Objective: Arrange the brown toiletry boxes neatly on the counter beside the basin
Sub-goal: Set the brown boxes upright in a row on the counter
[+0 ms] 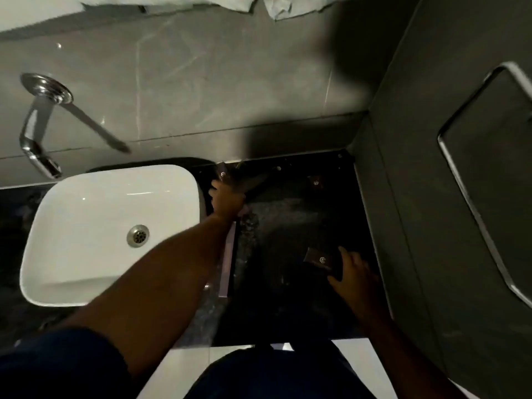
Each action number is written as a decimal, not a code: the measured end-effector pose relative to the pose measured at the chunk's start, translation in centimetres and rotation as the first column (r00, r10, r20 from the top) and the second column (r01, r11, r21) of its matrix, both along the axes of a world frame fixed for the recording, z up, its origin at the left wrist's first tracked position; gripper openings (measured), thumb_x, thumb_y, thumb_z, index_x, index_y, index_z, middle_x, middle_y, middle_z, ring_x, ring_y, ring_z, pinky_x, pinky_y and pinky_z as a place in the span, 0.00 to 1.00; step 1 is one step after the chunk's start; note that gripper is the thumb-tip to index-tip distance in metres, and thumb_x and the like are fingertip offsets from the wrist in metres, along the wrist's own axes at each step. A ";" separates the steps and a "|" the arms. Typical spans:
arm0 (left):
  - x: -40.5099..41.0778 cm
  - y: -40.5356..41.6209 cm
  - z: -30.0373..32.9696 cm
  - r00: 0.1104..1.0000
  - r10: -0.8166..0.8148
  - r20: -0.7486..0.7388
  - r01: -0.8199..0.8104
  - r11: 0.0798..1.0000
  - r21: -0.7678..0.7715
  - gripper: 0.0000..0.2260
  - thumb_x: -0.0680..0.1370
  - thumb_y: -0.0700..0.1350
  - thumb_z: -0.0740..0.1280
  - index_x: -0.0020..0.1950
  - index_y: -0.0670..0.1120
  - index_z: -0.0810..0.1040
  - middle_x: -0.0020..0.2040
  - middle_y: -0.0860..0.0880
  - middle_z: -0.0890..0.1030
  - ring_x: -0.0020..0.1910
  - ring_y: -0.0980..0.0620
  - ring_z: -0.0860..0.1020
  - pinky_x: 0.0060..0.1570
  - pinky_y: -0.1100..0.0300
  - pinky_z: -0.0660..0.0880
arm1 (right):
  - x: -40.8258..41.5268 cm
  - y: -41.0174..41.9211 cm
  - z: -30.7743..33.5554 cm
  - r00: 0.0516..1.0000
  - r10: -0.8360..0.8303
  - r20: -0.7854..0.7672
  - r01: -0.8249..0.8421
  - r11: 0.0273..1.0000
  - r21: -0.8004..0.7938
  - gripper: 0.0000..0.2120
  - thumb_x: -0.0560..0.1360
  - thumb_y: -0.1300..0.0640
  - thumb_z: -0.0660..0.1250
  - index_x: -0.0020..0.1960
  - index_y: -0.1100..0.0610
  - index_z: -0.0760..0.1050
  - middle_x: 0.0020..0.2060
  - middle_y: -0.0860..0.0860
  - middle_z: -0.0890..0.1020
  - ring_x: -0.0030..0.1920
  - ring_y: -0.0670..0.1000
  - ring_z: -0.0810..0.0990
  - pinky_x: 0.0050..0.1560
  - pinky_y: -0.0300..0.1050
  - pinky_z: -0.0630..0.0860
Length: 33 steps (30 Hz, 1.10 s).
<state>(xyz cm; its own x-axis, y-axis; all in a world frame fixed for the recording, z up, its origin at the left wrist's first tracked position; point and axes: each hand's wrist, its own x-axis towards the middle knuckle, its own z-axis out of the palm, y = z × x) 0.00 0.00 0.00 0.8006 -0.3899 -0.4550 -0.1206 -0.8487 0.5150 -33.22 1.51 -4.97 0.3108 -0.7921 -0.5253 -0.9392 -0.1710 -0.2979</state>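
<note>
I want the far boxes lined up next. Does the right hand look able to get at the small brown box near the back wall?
Probably yes. The right hand rests on a nearer box, and the dark counter between it and the back box looks bare. It must let go first.

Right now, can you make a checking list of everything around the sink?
Surface: dark speckled counter, dim and in shadow, to the right of the white basin.
Job's things: three brown boxes show: back box by the wall, small box lying alone, front box near the counter's front.
Clutter: pale strip along the basin's side; what it is, unclear.
Hands: left hand closed on the back box; right hand touching the front box, fingers spread.
Cables: nothing seen.
Surroundings: chrome tap on the grey wall, white towels above, wall panel at right.
</note>
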 end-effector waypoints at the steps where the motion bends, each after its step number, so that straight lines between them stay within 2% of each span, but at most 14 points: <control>1: 0.5 -0.7 -0.2 0.998 0.053 -0.040 -0.052 0.998 0.018 0.41 0.70 0.52 0.75 0.73 0.39 0.56 0.71 0.35 0.65 0.69 0.33 0.67 0.68 0.41 0.67 | 0.0 0.0 -0.1 1.000 0.013 -0.019 -0.013 1.000 0.006 0.36 0.71 0.46 0.70 0.75 0.50 0.60 0.71 0.54 0.67 0.69 0.59 0.68 0.65 0.61 0.68; 4: 1.6 -2.1 -0.4 0.984 0.113 -0.137 -0.098 0.989 0.114 0.51 0.64 0.58 0.78 0.76 0.41 0.52 0.74 0.36 0.63 0.72 0.34 0.65 0.70 0.37 0.65 | -0.2 0.5 -0.7 0.997 0.038 -0.071 -0.039 0.999 -0.012 0.26 0.72 0.45 0.69 0.68 0.50 0.69 0.65 0.53 0.73 0.65 0.57 0.71 0.63 0.58 0.69; 6: 1.8 -2.8 -1.4 0.972 0.147 -0.183 -0.124 0.983 0.135 0.52 0.64 0.57 0.79 0.77 0.42 0.51 0.75 0.37 0.62 0.73 0.35 0.64 0.70 0.37 0.65 | -0.2 1.2 -1.1 0.998 0.035 -0.057 -0.035 0.999 -0.009 0.21 0.72 0.46 0.69 0.63 0.51 0.73 0.61 0.53 0.75 0.62 0.57 0.74 0.60 0.56 0.71; 11: 1.6 -3.6 -3.3 0.985 0.157 -0.067 -0.143 0.974 0.175 0.42 0.69 0.56 0.75 0.74 0.42 0.57 0.73 0.38 0.65 0.70 0.36 0.68 0.71 0.40 0.65 | 0.1 2.1 -1.1 0.999 0.014 -0.033 -0.014 1.000 0.007 0.18 0.71 0.46 0.70 0.58 0.52 0.74 0.56 0.53 0.76 0.57 0.57 0.76 0.52 0.52 0.75; 13: 1.7 -3.6 -3.6 0.982 0.173 -0.069 -0.161 0.975 0.155 0.40 0.69 0.54 0.76 0.73 0.42 0.60 0.72 0.39 0.67 0.69 0.37 0.70 0.69 0.40 0.67 | 0.1 2.4 -1.1 0.999 0.009 -0.040 -0.009 1.000 -0.005 0.18 0.69 0.46 0.70 0.55 0.52 0.75 0.53 0.53 0.77 0.55 0.58 0.77 0.49 0.52 0.76; 16: 2.0 -3.4 -3.0 0.960 0.220 -0.172 -0.214 0.975 0.052 0.38 0.67 0.55 0.78 0.70 0.41 0.67 0.67 0.42 0.74 0.64 0.41 0.76 0.62 0.45 0.76 | 0.4 2.9 -0.8 0.999 -0.026 -0.038 0.027 0.999 0.027 0.19 0.66 0.46 0.72 0.53 0.53 0.75 0.52 0.53 0.77 0.53 0.60 0.79 0.49 0.53 0.77; 18: 1.3 -2.6 -1.8 0.944 0.218 -0.247 -0.241 0.968 -0.065 0.32 0.68 0.54 0.77 0.66 0.41 0.72 0.61 0.43 0.79 0.55 0.45 0.81 0.56 0.51 0.81 | 0.9 3.2 -0.3 0.998 -0.060 0.001 0.060 0.996 0.070 0.20 0.66 0.46 0.72 0.53 0.54 0.75 0.53 0.54 0.78 0.52 0.60 0.80 0.50 0.55 0.78; 20: 0.0 -1.0 -0.8 0.903 0.249 -0.350 -0.318 0.936 -0.153 0.24 0.70 0.44 0.75 0.62 0.40 0.72 0.55 0.42 0.80 0.47 0.47 0.81 0.48 0.54 0.81 | 1.6 3.4 0.3 0.994 -0.096 0.048 0.091 0.991 0.093 0.20 0.65 0.46 0.73 0.52 0.55 0.76 0.52 0.55 0.79 0.51 0.61 0.80 0.50 0.55 0.78; 22: -2.2 0.9 -0.1 0.862 0.282 -0.422 -0.371 0.917 -0.146 0.17 0.67 0.37 0.76 0.51 0.40 0.73 0.50 0.41 0.80 0.42 0.46 0.81 0.45 0.51 0.83 | 2.1 3.6 0.5 0.989 -0.124 0.083 0.115 0.988 0.104 0.20 0.64 0.46 0.74 0.50 0.56 0.75 0.50 0.56 0.80 0.50 0.61 0.81 0.48 0.55 0.79; 24: -5.5 3.6 0.0 0.916 0.236 -0.326 -0.263 0.964 -0.042 0.19 0.65 0.40 0.78 0.52 0.39 0.77 0.48 0.41 0.82 0.43 0.44 0.83 0.44 0.50 0.84 | 2.5 3.7 0.3 0.984 -0.138 0.116 0.124 0.985 0.116 0.21 0.62 0.45 0.75 0.48 0.57 0.75 0.48 0.57 0.81 0.48 0.62 0.81 0.46 0.55 0.79; 26: -8.9 7.4 -0.5 0.961 0.157 -0.227 -0.167 0.985 -0.029 0.22 0.65 0.42 0.79 0.56 0.43 0.78 0.49 0.42 0.84 0.46 0.45 0.83 0.47 0.50 0.83 | 3.2 3.7 0.0 0.979 -0.145 0.142 0.127 0.983 0.130 0.22 0.62 0.45 0.76 0.48 0.57 0.75 0.48 0.57 0.81 0.48 0.62 0.81 0.46 0.55 0.79; 28: -11.5 11.3 -1.3 0.978 0.073 -0.193 -0.076 0.997 -0.007 0.21 0.64 0.41 0.79 0.55 0.43 0.80 0.49 0.44 0.85 0.43 0.49 0.82 0.44 0.56 0.82 | 4.0 3.7 -0.4 0.976 -0.150 0.159 0.127 0.981 0.144 0.22 0.62 0.45 0.78 0.48 0.57 0.75 0.48 0.57 0.82 0.48 0.61 0.81 0.45 0.51 0.78; 30: -12.5 14.4 -2.5 0.986 -0.020 -0.165 0.032 0.997 0.073 0.19 0.64 0.41 0.80 0.53 0.43 0.81 0.49 0.45 0.84 0.40 0.54 0.77 0.38 0.64 0.74 | 5.3 3.9 -0.8 0.978 -0.131 0.163 0.106 0.982 0.154 0.23 0.62 0.46 0.79 0.49 0.57 0.76 0.49 0.57 0.82 0.48 0.59 0.81 0.41 0.46 0.74; 33: -12.1 16.8 -3.6 0.987 -0.077 -0.138 0.093 0.989 0.112 0.22 0.63 0.44 0.81 0.55 0.44 0.81 0.50 0.45 0.84 0.41 0.54 0.78 0.36 0.65 0.70 | 7.4 3.9 -1.2 0.984 -0.072 0.166 0.042 0.984 0.175 0.25 0.61 0.46 0.80 0.51 0.58 0.77 0.50 0.58 0.82 0.49 0.58 0.81 0.42 0.45 0.75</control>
<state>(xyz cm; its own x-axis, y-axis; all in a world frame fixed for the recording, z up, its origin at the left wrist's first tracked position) -12.14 16.82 -3.57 0.6960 -0.3915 -0.6020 -0.1323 -0.8939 0.4283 -25.86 5.43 -6.20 0.3643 -0.7149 -0.5969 -0.8787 -0.0515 -0.4745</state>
